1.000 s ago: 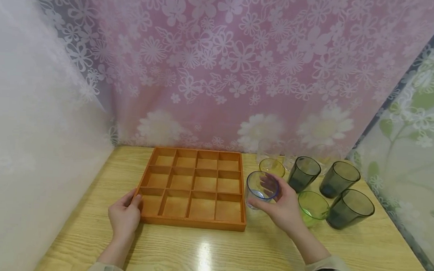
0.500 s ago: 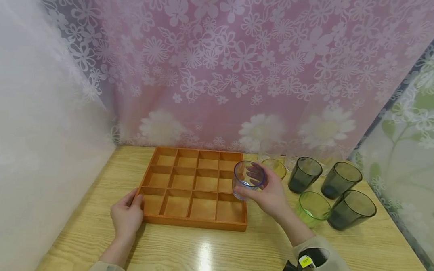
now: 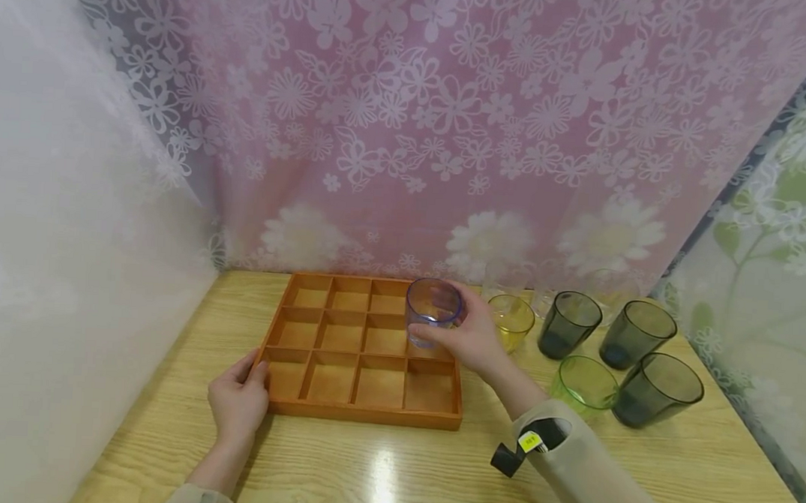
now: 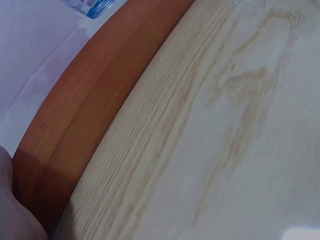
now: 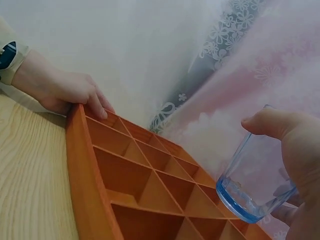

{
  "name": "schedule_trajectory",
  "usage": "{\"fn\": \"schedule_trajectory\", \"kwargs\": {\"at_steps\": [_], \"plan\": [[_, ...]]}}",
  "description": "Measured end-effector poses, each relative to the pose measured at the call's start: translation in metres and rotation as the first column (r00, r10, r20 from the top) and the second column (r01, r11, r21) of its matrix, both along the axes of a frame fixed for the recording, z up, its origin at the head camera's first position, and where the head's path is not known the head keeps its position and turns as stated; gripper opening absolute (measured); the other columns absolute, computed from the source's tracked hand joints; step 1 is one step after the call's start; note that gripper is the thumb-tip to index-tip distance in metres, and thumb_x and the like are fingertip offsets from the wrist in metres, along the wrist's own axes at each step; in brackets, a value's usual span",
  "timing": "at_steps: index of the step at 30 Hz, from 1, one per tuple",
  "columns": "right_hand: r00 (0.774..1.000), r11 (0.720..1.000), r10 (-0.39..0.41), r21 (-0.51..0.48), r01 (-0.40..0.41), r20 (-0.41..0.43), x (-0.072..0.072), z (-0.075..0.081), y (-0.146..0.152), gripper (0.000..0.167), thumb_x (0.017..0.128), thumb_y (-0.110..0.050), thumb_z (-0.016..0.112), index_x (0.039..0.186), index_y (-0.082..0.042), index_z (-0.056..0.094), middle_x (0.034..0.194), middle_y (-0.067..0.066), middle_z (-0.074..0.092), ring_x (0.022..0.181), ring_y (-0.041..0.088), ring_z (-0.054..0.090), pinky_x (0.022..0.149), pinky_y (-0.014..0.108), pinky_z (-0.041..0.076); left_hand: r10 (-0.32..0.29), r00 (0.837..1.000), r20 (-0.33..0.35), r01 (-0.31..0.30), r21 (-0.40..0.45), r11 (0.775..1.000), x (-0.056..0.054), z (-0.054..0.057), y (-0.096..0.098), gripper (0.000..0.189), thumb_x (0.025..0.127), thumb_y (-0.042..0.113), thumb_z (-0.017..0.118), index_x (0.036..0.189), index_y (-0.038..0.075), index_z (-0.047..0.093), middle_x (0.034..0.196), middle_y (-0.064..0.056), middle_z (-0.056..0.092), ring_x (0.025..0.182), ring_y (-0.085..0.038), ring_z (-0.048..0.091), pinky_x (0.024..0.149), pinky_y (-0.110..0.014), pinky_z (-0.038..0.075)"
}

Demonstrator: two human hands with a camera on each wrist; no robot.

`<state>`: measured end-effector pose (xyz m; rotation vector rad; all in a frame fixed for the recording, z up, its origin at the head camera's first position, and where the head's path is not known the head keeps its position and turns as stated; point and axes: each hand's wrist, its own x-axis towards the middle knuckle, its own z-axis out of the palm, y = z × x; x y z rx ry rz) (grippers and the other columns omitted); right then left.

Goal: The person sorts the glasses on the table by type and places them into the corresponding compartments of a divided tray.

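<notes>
My right hand [image 3: 474,333] holds a clear, blue-tinted drinking glass [image 3: 423,331] by its side, thumb at the front and fingers behind. The glass is over the right-hand column of an orange-brown wooden compartment tray [image 3: 362,412]. In the right wrist view, the thick blue base of the glass [image 5: 240,202] shows above the tray's dividers. At the tray's left side, my left hand [image 3: 239,402] pinches the wall near the front corner, thumb over the rim. Only a sliver of that hand appears beside the tray wall [image 4: 100,80] in the left wrist view.
Right of the tray stand a yellow glass [image 3: 513,335], a green glass [image 3: 582,391] and several dark grey tumblers [image 3: 568,330]. Faint clear glasses [image 3: 506,277] line the back, before a flowered curtain [image 3: 408,132]. A pale wooden table [image 3: 339,474] lies beneath.
My right hand has carried the blue-tinted glass from beside the tray leftward and back, over its right column. The left hand has kept its grip on the tray.
</notes>
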<state>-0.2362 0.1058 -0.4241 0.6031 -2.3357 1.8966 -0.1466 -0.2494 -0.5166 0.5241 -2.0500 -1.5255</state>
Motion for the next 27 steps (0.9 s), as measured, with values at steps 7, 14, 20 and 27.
{"fn": "schedule_trajectory", "kwargs": {"at_steps": [7,14,20,27], "plan": [[1.0,1.0,0.003,0.008,-0.003,-0.012,-0.015,0.008,-0.02,0.079,0.078,-0.021,0.098,0.146,-0.013,0.059,0.132,0.011,0.066,0.117,0.036,0.066,0.096,0.046,0.057,0.007,1.0,-0.004,-0.008,-0.012,1.0,-0.001,0.0,-0.001,0.029,0.099,-0.001,0.069,0.127,-0.008,0.072,0.122,-0.024,0.072,0.116,-0.032,0.067,0.079,-0.003,0.046],[1.0,1.0,0.01,-0.006,-0.01,0.003,-0.029,0.012,-0.04,0.081,0.077,-0.016,0.098,0.147,-0.009,0.057,0.135,0.02,0.064,0.119,0.042,0.064,0.095,0.05,0.058,-0.006,1.0,0.002,0.006,0.016,1.0,0.002,0.002,0.0,0.03,0.099,-0.002,0.069,0.128,-0.009,0.072,0.124,-0.027,0.07,0.119,-0.037,0.065,0.079,-0.003,0.046],[1.0,1.0,-0.007,0.017,0.007,0.018,-0.041,0.013,-0.059,0.088,0.078,-0.02,0.098,0.152,-0.004,0.052,0.141,0.017,0.059,0.124,0.038,0.061,0.101,0.052,0.054,-0.003,1.0,-0.005,0.003,0.02,1.0,0.001,-0.001,0.0,0.03,0.098,-0.003,0.07,0.127,-0.008,0.072,0.125,-0.025,0.07,0.12,-0.035,0.065,0.08,-0.003,0.045],[0.999,1.0,0.008,0.001,-0.008,0.038,-0.056,0.014,-0.083,0.083,0.078,-0.024,0.098,0.148,-0.01,0.055,0.141,0.015,0.06,0.127,0.036,0.059,0.102,0.05,0.053,-0.009,1.0,-0.02,0.009,0.037,0.999,0.0,-0.001,-0.002,0.03,0.099,-0.003,0.069,0.128,-0.009,0.072,0.124,-0.027,0.07,0.118,-0.037,0.066,0.079,-0.004,0.048]]}}
